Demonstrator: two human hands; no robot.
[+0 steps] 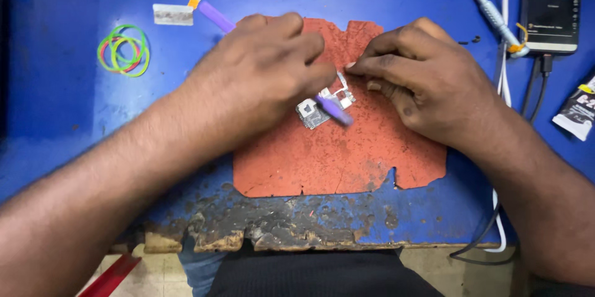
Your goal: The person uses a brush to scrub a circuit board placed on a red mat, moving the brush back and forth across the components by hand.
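Circuit board point(323, 106), small and silvery with metal shields, lies near the middle of the worn red mat point(347, 160), toward its far half. Left hand point(266, 67) closed around a purple-handled tool point(218, 17), fingers curled tight on the shaft; tool's tip point(338, 113) laid across the board's near right corner. Right hand point(421, 80) bunched together, fingertips point(354, 69) pressed down at the board's far edge, pinning it; whether anything is pinched between them cannot be told.

Judged from this pose, worth doing well: keep the pinning fingers low and steady at the board's edge so it cannot skate on the mat, hold the tool at a shallow angle, and work with light, short strokes rather than levering hard against the thin shields. Best to keep the tip clear of the holding fingertips.

Around the mat, on the blue table point(56, 117): rubber bands point(124, 49) in green, yellow and red near the far left corner, a small grey strip point(173, 15) beside the tool's handle end, a precision screwdriver point(493, 15) at the far right, a phone point(551, 5) with cables point(505, 86) plugged in, and a dark sachet point(579, 111) at the right edge.
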